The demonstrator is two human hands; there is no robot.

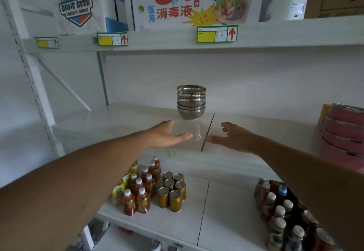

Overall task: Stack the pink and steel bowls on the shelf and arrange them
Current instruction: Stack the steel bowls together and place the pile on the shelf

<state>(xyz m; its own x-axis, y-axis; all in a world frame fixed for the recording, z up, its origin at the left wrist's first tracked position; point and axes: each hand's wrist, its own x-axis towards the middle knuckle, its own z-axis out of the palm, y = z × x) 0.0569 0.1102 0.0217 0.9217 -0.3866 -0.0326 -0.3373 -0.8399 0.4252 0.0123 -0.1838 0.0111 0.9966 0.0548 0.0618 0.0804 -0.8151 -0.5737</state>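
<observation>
A stack of several steel bowls [191, 102] stands upright at the middle of the white shelf [110, 120], towards the back. A stack of pink bowls with steel rims [343, 130] sits at the shelf's right edge, partly cut off by the frame. My left hand [169, 134] hovers over the shelf in front of the steel stack, fingers straight, holding nothing. My right hand [234, 136] is opposite it, fingers spread and relaxed, also holding nothing. Both hands are apart from the bowls, a little nearer me than the steel stack.
The shelf above [275, 32] carries boxes and price tags [217, 33]. The lower shelf holds orange drink bottles [137, 195], gold cans [173, 191] and more bottles at the right [285, 217]. A slanted shelf upright [31, 85] runs along the left.
</observation>
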